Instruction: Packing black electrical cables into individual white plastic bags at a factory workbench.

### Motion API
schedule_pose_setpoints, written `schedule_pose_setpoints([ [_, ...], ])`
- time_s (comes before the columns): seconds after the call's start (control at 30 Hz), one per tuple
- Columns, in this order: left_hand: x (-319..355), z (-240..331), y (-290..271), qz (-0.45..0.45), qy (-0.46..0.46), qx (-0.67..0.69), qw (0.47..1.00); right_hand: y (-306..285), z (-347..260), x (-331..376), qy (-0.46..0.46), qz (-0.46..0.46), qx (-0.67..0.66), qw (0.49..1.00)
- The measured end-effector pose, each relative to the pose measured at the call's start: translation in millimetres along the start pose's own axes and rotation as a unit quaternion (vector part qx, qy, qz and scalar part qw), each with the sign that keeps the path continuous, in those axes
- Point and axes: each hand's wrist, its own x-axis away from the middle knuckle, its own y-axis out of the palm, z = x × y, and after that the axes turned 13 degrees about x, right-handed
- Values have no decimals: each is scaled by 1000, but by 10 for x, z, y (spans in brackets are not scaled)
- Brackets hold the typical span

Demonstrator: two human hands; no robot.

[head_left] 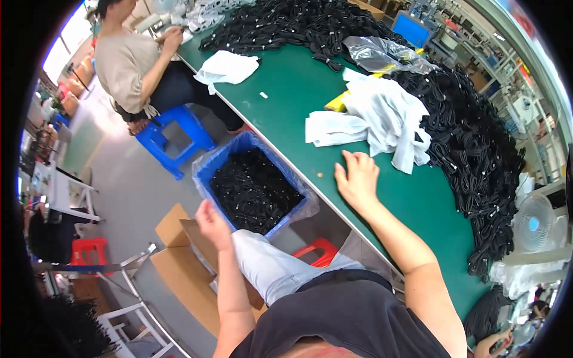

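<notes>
Bundled black cables [253, 191]: heaped in blue bin [237, 145], approx. level fill. Translucent liner [310, 206] folded over bin rim. Bin's support not visible.

L hand [213, 225]: raised at bin's near left corner, fingers curled toward palm. Cannot tell if pinching anything; contact w/ bin also unclear.

R hand [358, 179]: well right of bin, over green worktable [280, 107], palm down, fingers bent & slightly spread, thumb apart. Contact w/ tabletop hard to confirm.

Worktable: long edge runs along bin's right side. Crumpled white material [388, 113] lies on it, right of & beyond bin, just past R hand fingertips; bags or cloth, can't tell. Yellow item [338, 102] partly under same. Clear plastic bag [388, 53] farther from bin. Large black cable heap [471, 155] curves along table's far side, opp. bin. Second white piece [227, 68] on table, beyond bin.

Surroundings: blue stool [200, 140] just beyond bin; seated co-worker [128, 65] past that. Open cardboard box [185, 280] on near side of bin, red stool [322, 250] to bin's near right. White fan [533, 222] far right of bin.
</notes>
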Motion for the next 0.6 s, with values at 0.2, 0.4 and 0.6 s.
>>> schedule_pose_setpoints([
  [0.2,651,1225,1192,-179,149,63,970,-71,-55,70,-38,-38,-85,995],
  [0.4,356,1404,1998,-268,282,-140,910,-78,-119,44,-45,-7,-89,995],
  [0.6,404,1216,2238,-367,326,-256,833,-4,-84,64,-31,23,-120,992],
])
